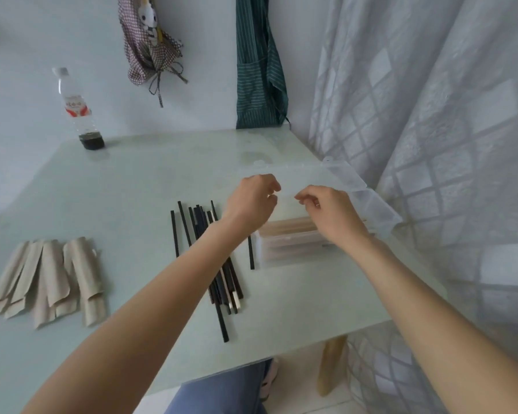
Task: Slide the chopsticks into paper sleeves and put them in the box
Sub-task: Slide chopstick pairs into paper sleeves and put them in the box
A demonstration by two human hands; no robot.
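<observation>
Both hands are held over the clear plastic box (284,252), and whether anything is pinched in them cannot be told. On the left hand (251,201) the fingers are curled, with thumb and forefinger tips drawn close together; on the right hand (329,213) the fingers are curled downward in the same way. Between the two sets of fingertips a small gap is left, and the edge of the transparent lid (365,192) may be touched there, but its clearness hides the contact.

Directly beneath the right hand, sleeved chopsticks (290,231) are seen lying inside the box as a tan bundle. Beyond and to the right of the hands, the opened lid is spread toward the curtain (446,144).

Under the left wrist and forearm, a loose pile of black chopsticks (222,279) is laid on the table (132,189), and one single black chopstick (251,253) is set just beside the near left wall of the box. Well to the left of the hands, the empty paper sleeves (48,279) are fanned out in an overlapping heap.

Far beyond the left hand, a plastic bottle (77,112) with dark liquid at its bottom is stood near the wall, where two aprons (257,70) are hung.
</observation>
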